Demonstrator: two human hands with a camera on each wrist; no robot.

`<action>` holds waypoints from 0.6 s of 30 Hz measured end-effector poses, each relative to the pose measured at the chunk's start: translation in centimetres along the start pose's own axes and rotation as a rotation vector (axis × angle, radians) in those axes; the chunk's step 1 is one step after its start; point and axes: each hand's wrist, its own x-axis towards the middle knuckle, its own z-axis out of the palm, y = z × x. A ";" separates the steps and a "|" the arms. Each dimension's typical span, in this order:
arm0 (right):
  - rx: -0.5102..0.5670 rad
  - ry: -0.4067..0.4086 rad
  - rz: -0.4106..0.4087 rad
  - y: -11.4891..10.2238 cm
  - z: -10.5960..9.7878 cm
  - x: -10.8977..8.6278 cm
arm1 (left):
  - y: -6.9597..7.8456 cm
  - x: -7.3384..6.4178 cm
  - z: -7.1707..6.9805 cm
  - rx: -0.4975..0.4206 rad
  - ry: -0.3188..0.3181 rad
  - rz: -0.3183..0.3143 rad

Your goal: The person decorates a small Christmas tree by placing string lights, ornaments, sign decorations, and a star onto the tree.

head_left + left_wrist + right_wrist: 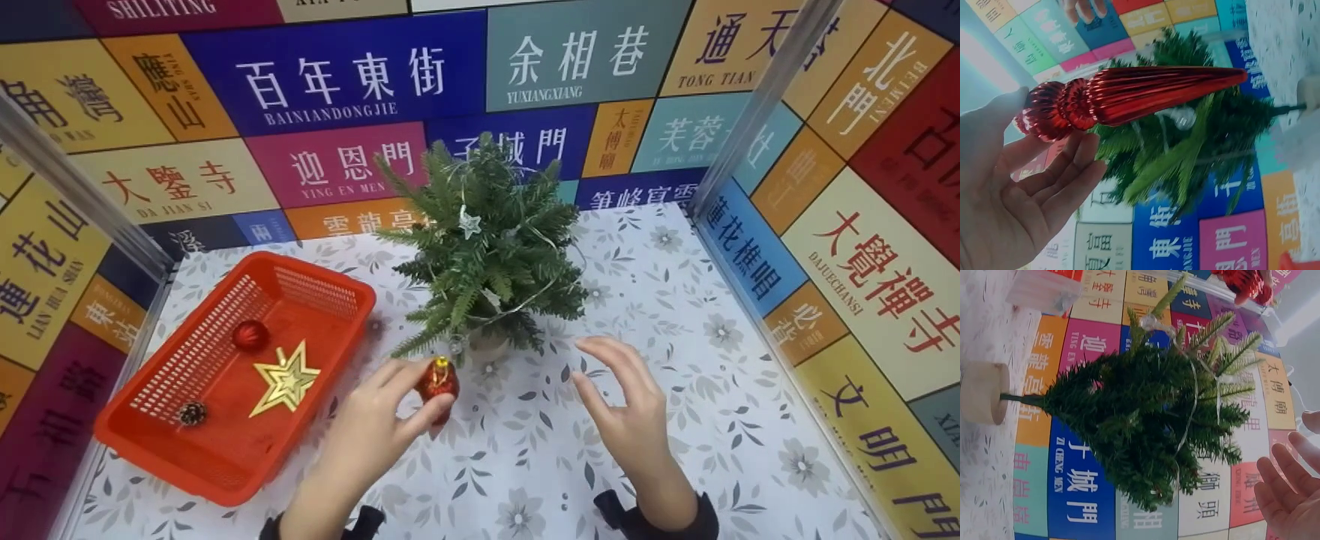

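My left hand (382,412) pinches a shiny red drop-shaped Christmas ornament (439,386) with a gold cap, just in front of the small artificial Christmas tree (495,247). In the left wrist view the ornament (1145,95) shows ribbed sides and a long tapering point. My right hand (626,405) hovers to the right with thumb and fingers apart and nothing between them; its relaxed fingers also appear in the right wrist view (1292,489). Clear wire lights and a small star light (470,223) hang on the tree, which stands on a pale round base (985,392).
At left stands a red plastic basket (259,487). In it lie a gold star (289,381), a red ball ornament (250,335) and a small pinecone (192,412). Printed panels (337,67) wall the back and sides of the flower-patterned tabletop (517,480).
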 end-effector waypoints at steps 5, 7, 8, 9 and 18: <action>0.025 -0.095 -0.037 -0.6 1.2 0.0 | 0.5 0.4 2.6 -0.006 -0.035 0.039; 0.024 -0.144 -0.055 -0.8 1.7 0.0 | 0.6 0.7 3.4 -0.008 -0.060 0.038; 0.021 -0.170 -0.070 -0.9 1.9 0.0 | 0.7 0.8 3.8 -0.008 -0.073 0.037; 0.020 -0.197 -0.080 -1.0 2.1 0.0 | 0.8 0.9 4.2 -0.004 -0.085 0.036; 0.004 -0.299 -0.145 -1.1 3.8 -0.2 | 1.3 1.1 6.7 0.019 -0.119 0.099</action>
